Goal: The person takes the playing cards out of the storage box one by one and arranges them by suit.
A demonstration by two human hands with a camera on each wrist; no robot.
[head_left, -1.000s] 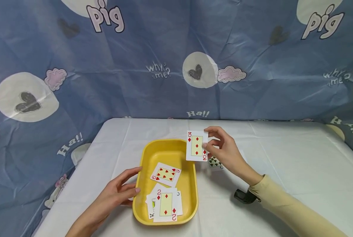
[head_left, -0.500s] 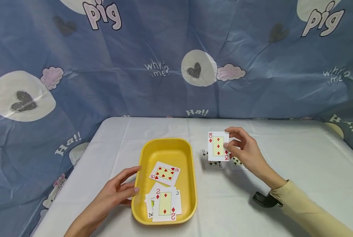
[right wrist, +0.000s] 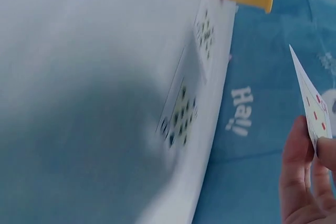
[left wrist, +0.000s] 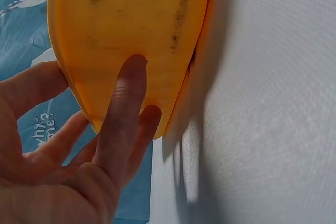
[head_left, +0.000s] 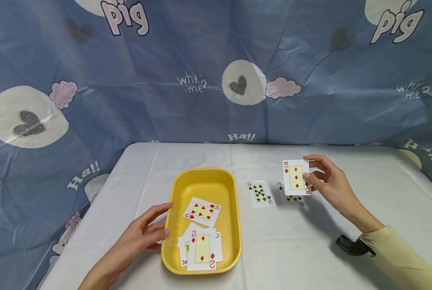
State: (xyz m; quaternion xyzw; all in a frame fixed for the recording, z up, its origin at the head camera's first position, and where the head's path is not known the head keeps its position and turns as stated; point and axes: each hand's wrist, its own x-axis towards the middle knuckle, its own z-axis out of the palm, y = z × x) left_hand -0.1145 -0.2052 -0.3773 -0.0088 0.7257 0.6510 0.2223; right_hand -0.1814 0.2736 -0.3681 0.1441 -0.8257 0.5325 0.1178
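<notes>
The right hand [head_left: 331, 185] pinches the three of diamonds [head_left: 296, 174] by its right edge, held up above the eight of spades [head_left: 294, 199], which it partly covers. In the right wrist view the pinched card [right wrist: 310, 95] stands clear of the cloth. The left hand [head_left: 139, 233] touches the left side of the yellow tray [head_left: 238, 225], fingers spread; the left wrist view shows its fingertips on the tray wall [left wrist: 126, 19]. Inside the tray lie the six of hearts [head_left: 202, 212] and, overlapping below it, the two of diamonds [head_left: 202, 249] on other cards.
The nine of clubs [head_left: 260, 193] lies face up on the white cloth [head_left: 281, 249], between the tray and the eight of spades. A blue patterned sheet [head_left: 187, 112] rises behind the table. A black object [head_left: 353, 245] is at the right wrist.
The right hand has carried the three of diamonds rightward, from beside the tray's rim, past the nine of clubs, to over the eight of spades. The left hand has stayed at the tray.
</notes>
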